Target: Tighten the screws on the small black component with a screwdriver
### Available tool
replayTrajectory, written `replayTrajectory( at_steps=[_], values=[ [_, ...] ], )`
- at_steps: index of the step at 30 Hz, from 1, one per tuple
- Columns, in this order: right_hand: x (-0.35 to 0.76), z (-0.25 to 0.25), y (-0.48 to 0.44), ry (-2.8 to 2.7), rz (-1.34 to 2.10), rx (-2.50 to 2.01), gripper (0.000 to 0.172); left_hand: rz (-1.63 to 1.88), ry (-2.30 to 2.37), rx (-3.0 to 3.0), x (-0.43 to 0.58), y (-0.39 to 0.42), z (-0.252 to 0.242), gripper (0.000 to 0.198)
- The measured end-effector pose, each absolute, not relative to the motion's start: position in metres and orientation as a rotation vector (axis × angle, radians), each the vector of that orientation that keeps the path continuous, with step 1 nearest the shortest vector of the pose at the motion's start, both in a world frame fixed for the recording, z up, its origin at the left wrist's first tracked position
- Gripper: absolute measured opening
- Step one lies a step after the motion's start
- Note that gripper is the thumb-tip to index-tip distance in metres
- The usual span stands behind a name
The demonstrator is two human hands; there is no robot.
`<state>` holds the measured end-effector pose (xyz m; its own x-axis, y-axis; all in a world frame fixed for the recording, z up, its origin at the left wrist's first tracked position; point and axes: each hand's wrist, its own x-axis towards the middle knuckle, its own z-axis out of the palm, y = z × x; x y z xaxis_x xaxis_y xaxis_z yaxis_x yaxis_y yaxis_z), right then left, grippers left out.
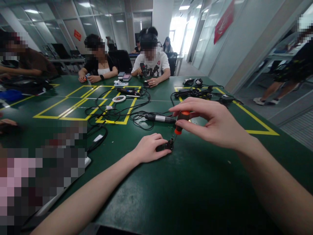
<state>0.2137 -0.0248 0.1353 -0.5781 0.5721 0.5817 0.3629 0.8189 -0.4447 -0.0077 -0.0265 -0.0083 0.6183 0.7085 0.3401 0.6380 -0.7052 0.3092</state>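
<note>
My right hand (207, 120) is closed around the orange and black handle of a screwdriver (179, 125), which points down. Its thin shaft meets or passes close by a small black part (169, 144) with a metal cylinder on top; exact contact is unclear. Low on the green table, my left hand (153, 147) pinches that part between thumb and fingers, steadying it against the surface. Just behind lies a black and silver pen-shaped tool (158, 118) with a cable, partly covered by the screwdriver and my right fingers. Several tiny dark bits (171, 127) are scattered beside it.
Black cables (117, 112) sprawl across the green table (195, 192) around a white ring (119, 98). More tangled cables (200, 93) lie at the back right. Yellow tape (261, 132) marks rectangles. Across the table, a person in a white shirt (151, 65) and others handle objects.
</note>
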Motion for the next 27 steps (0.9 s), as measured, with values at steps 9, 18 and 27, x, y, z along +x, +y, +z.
replayTrajectory(
  at_steps=[9, 18, 27],
  values=[
    [0.2140, 0.1331, -0.0205, -2.275, 0.418, -0.796, 0.024, 0.639, 1.135, 2.673, -0.0081, -0.0263, -0.0074, 0.039],
    [0.2163, 0.1337, -0.0277, -2.321, 0.528, -0.660, 0.032, 0.642, 1.122, 2.665, -0.0088, -0.0249, -0.0055, 0.038],
    [0.2160, 0.1360, -0.0260, -2.258, 0.831, -0.572, 0.013, 0.630, 1.109, 2.683, -0.0071, -0.0242, -0.0064, 0.038]
  ],
)
